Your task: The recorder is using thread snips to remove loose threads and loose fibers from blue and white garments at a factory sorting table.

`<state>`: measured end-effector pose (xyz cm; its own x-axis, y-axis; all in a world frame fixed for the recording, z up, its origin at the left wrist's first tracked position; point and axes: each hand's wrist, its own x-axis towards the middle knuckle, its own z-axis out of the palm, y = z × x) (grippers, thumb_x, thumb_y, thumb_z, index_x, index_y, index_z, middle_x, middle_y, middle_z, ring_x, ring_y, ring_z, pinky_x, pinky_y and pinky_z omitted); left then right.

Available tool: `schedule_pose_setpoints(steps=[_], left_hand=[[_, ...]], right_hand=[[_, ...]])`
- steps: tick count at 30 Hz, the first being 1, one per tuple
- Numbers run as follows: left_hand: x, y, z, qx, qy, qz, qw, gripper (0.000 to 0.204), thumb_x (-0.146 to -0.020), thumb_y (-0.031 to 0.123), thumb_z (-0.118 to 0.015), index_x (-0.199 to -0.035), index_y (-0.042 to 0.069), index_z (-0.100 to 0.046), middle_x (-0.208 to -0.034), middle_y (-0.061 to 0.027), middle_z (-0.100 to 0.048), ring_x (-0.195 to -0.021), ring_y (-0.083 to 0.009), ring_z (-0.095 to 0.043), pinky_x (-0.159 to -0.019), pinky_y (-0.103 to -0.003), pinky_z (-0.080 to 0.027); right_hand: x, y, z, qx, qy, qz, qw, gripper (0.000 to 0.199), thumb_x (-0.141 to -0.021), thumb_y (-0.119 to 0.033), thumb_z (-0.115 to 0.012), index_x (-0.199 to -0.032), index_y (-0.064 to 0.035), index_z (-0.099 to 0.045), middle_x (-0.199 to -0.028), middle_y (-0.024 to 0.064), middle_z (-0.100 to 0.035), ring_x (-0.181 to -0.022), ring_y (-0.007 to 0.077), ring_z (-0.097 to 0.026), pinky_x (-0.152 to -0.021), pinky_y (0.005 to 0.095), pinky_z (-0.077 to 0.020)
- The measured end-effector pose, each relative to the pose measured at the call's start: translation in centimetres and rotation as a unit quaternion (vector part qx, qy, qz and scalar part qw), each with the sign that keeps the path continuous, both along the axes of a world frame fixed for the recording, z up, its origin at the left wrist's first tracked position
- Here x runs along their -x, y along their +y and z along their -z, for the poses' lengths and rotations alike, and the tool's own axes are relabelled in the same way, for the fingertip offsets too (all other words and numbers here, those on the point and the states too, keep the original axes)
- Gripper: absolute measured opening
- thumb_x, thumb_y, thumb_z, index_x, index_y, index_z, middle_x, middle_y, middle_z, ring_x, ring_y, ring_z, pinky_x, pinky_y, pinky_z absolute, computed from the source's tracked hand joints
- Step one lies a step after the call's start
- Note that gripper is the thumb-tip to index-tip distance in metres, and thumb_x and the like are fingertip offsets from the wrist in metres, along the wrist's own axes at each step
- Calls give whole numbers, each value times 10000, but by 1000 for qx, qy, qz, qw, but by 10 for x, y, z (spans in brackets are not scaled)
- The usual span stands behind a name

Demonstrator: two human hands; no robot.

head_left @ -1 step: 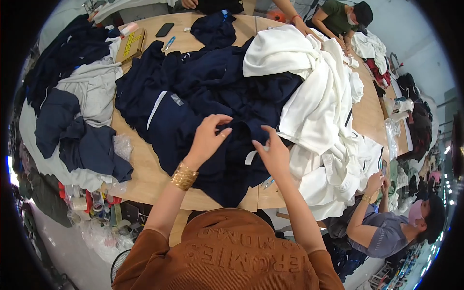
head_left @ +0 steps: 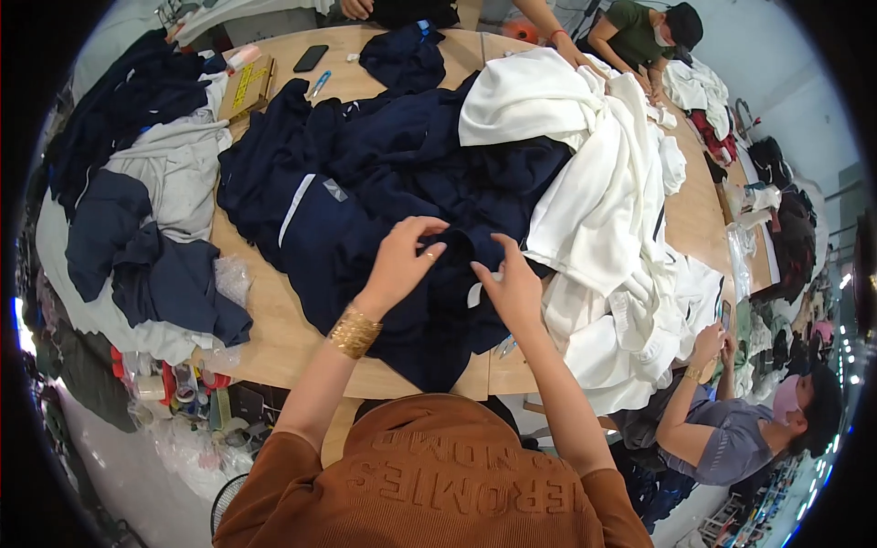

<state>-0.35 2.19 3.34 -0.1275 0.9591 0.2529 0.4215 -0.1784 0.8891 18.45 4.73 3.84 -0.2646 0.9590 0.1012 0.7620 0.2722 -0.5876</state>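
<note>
A large heap of navy knit garments (head_left: pixel 384 164) lies on the table in front of me. My left hand (head_left: pixel 406 260), with a gold cuff at the wrist, curls its fingers round a raised fold of navy cloth. On the other side of that fold, my right hand (head_left: pixel 513 288) has its thumb and forefinger at the cloth, its other fingers bent underneath and partly hidden. A small white label (head_left: pixel 474 294) shows beside the right thumb. Further left, a white stripe (head_left: pixel 294 208) and a small grey patch (head_left: pixel 335 190) mark the navy cloth.
White garments (head_left: pixel 594 210) pile up right of the navy heap. Grey and navy clothes (head_left: pixel 178 173) cover the left side. A phone (head_left: pixel 311 58), a blue snipper (head_left: pixel 321 84) and a box (head_left: pixel 247 88) lie at the far edge. A seated person (head_left: pixel 722 429) is close on the right; others work across.
Both hands have shifted very slightly: the left a little to the right, the right a touch up and left. The white label is partly more covered. The heaps stay as they were.
</note>
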Motion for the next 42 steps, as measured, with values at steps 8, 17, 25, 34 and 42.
schedule_pose_setpoints(steps=[8,17,25,34,42], left_hand=[[-11,-11,14,48,-93,38,994,245,-752,33,-617,-994,34,-580,-949,-91,-572,-886,-220,-574,-747,-287,-472],[17,-4,37,-18,46,-148,988,377,-751,99,-638,-1108,68,-522,-1143,-126,-479,-1060,-320,-428,-913,-384,-353],[27,14,45,129,-239,-15,962,213,-847,145,-573,-991,-13,-562,-852,-42,-579,-873,-165,-535,-792,-262,-412],[21,-22,-32,136,-393,152,897,217,-865,22,-487,-1076,16,-538,-1054,-19,-551,-1015,-87,-487,-893,-210,-360],[24,-33,-41,124,-387,197,892,288,-833,-6,-494,-1116,29,-535,-1123,-42,-551,-1060,-112,-486,-928,-222,-351]], right_hand=[[2,9,34,-28,-83,50,995,401,-780,-194,-583,-1153,-160,-441,-728,160,-609,-645,327,-604,-553,410,-456],[-6,4,21,-35,-92,14,995,311,-829,-183,-540,-1131,-137,-480,-584,131,-582,-564,304,-594,-529,373,-453],[4,-3,-12,6,30,15,999,291,-814,-186,-585,-1094,-126,-534,-595,86,-537,-515,237,-556,-517,314,-419],[23,-15,-69,246,321,-63,912,332,-816,-145,-601,-1144,-105,-559,-546,-36,-462,-492,29,-404,-471,185,-319],[21,-14,-68,194,280,-113,933,185,-763,-161,-678,-888,-43,-610,-648,-22,-533,-580,34,-450,-526,188,-366]])
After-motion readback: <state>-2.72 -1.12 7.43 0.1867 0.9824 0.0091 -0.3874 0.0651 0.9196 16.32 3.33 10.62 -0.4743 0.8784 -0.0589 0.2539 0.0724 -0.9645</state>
